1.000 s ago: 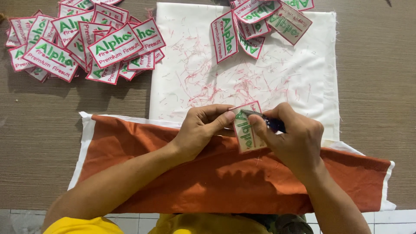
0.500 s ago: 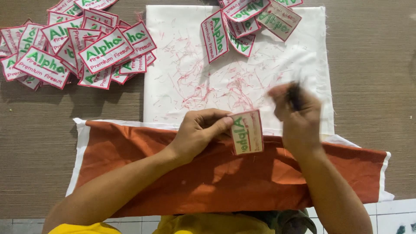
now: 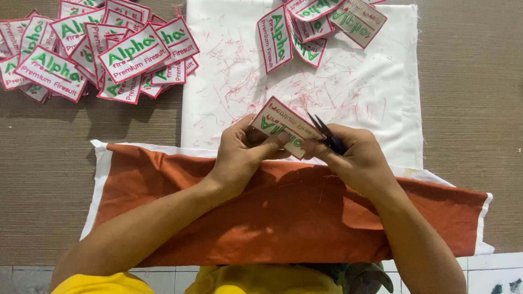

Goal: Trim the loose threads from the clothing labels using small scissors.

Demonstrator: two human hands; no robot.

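Centrally, the left hand (image 3: 239,155) pinches a white rectangular embroidered patch with red border and green lettering (image 3: 284,126), its grip clamped on the lower edge. At three o'clock of it, the right hand (image 3: 357,158) closes around small dark thread snips (image 3: 326,133), blades touching the patch. Both hover above a rust-orange cloth (image 3: 283,212) on the brown woven tabletop (image 3: 474,109).

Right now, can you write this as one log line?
left hand: holds embroidered patch | right hand: holds small dark snips at patch edge | below: orange cloth | nearby: patch pile, white cloth
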